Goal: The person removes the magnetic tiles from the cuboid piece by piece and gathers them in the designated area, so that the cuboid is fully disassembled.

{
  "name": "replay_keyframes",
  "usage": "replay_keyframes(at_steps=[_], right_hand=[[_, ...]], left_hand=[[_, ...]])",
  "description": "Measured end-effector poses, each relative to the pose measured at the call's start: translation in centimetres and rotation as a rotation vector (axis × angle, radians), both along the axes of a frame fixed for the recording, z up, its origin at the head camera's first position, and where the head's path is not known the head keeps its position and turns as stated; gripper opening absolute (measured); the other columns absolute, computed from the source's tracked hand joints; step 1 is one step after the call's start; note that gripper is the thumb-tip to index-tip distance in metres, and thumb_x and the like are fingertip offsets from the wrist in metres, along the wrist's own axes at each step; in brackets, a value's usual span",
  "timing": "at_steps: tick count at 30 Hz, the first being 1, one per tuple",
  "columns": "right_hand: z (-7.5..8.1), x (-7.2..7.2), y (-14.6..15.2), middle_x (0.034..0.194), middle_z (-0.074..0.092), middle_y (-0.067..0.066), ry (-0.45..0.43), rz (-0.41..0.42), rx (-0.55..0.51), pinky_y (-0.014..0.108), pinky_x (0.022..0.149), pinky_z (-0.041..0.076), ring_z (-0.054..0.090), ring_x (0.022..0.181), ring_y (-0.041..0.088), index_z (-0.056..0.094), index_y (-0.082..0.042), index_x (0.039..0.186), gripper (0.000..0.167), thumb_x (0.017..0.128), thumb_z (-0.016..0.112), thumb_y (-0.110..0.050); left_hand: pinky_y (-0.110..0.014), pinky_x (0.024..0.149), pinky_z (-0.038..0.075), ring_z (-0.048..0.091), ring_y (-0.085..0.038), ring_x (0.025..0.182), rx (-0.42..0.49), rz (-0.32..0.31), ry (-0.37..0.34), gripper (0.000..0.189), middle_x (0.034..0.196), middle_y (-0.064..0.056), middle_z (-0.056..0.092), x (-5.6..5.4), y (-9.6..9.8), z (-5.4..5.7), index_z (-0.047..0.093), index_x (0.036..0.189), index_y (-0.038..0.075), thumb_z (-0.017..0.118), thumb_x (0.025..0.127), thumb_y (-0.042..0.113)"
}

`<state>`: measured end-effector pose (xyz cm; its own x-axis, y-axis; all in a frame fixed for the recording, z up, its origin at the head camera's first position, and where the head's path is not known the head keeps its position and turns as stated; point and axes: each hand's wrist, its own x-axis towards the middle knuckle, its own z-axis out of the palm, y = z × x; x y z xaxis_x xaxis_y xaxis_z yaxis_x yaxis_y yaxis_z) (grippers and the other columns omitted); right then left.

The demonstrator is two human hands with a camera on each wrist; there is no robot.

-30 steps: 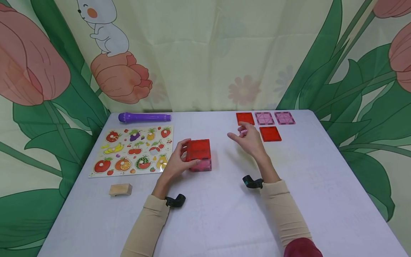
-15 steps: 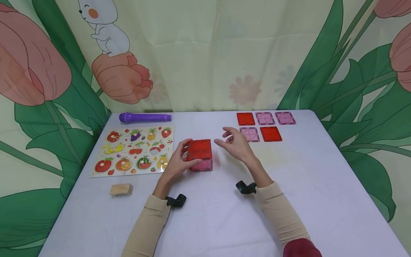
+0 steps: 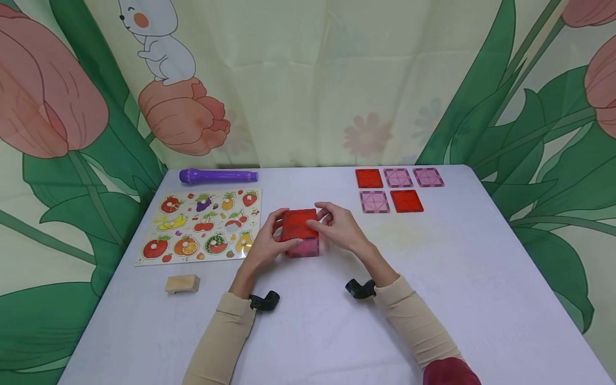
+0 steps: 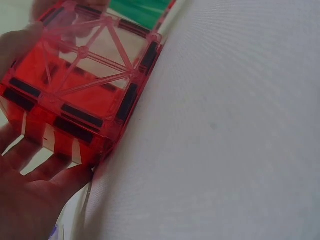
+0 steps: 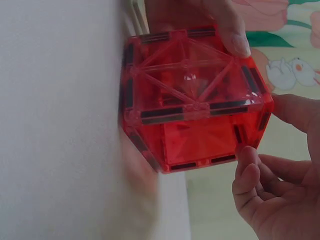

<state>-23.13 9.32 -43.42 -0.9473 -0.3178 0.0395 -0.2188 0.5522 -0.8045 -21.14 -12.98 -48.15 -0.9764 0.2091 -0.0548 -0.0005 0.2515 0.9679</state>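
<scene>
Magnetic-tile box (image 3: 299, 231): upright on the white surface (image 3: 308, 331), around the middle. Fruit puzzle board (image 3: 219, 222) lies to the box's left, apart from it; I'd call it unrelated.

Box status: red top (image 3: 295, 219) and pink front (image 3: 309, 248) are on and meet along the edge. Mostly built, in my judgement. From where I stand I can't tell whether the right side is closed.

Left hand (image 3: 269, 235): gripping the box's left side, thumb at the front, fingers round the far side. Right hand (image 3: 340, 227): at the right side, thumb at the top's edge, other fingers bent. Can't tell if it's grasping or just touching.

Purple toy microphone (image 3: 218, 177): behind the board, not in use.

Unused stock: five loose tiles, flat, far right, two rows. Back: red tile (image 3: 369, 178), inner pink tile (image 3: 398, 177), outer pink tile (image 3: 429, 177). Front: near pink tile (image 3: 375, 201), near red tile (image 3: 407, 201). If the build needs more, that's the remainder.

Arched wooden block (image 3: 182, 284): in front of the board, well apart from the box, untouched.
</scene>
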Motion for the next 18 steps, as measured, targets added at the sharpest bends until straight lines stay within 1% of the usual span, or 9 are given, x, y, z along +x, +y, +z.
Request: replay_keyframes(at_steps=[4,7,10,14,17,18], right_hand=[[-0.3,0.1,-0.3,0.105,0.067,0.009,-0.011,0.013,0.001,0.025,0.076,0.056,0.062,0.088,0.019,0.051,-0.005,0.143,0.062,0.092,0.073,-0.033],[-0.5,0.2,-0.5,0.100,0.066,0.009,-0.023,0.021,-0.006,0.023,0.074,0.055,0.061,0.086,0.018,0.049,-0.005,0.145,0.063,0.092,0.072,-0.032],[-0.5,0.2,-0.6,0.095,0.064,0.008,-0.029,0.021,-0.013,0.023,0.071,0.053,0.059,0.082,0.018,0.049,-0.005,0.145,0.063,0.092,0.072,-0.031],[-0.4,0.3,-0.7,0.091,0.061,0.007,-0.031,0.014,-0.006,0.023,0.068,0.051,0.057,0.080,0.018,0.050,-0.006,0.145,0.062,0.092,0.073,-0.031],[-0.3,0.3,-0.8,0.091,0.061,0.007,-0.036,0.009,0.000,0.023,0.068,0.051,0.056,0.080,0.018,0.050,-0.007,0.145,0.062,0.092,0.072,-0.031],[-0.3,0.3,-0.8,0.091,0.061,0.007,-0.035,0.009,0.000,0.023,0.068,0.051,0.056,0.080,0.018,0.050,-0.007,0.145,0.062,0.092,0.072,-0.031]], left_hand=[[-0.052,0.114,0.043,0.036,-0.031,0.146,-0.008,-0.007,-0.001,0.085,0.155,-0.008,0.039,0.7,0.2,1.3,0.030,0.155,0.016,0.079,0.086,0.017],[-0.052,0.114,0.042,0.035,-0.031,0.146,-0.010,-0.012,0.007,0.084,0.156,-0.009,0.039,1.1,0.2,2.0,0.030,0.155,0.016,0.078,0.086,0.018],[-0.051,0.115,0.042,0.035,-0.031,0.146,-0.012,-0.011,0.012,0.083,0.156,-0.009,0.038,1.2,0.3,2.2,0.031,0.154,0.018,0.078,0.086,0.018],[-0.050,0.116,0.041,0.035,-0.031,0.146,-0.015,-0.008,0.012,0.083,0.156,-0.009,0.038,1.1,0.3,2.0,0.031,0.154,0.017,0.079,0.086,0.018],[-0.051,0.115,0.041,0.035,-0.032,0.146,-0.014,-0.007,0.012,0.083,0.156,-0.009,0.038,1.0,0.3,1.8,0.031,0.155,0.016,0.079,0.086,0.018],[-0.051,0.115,0.042,0.035,-0.031,0.146,-0.013,-0.006,0.013,0.084,0.156,-0.009,0.038,0.8,0.2,1.4,0.031,0.155,0.017,0.079,0.086,0.018]])
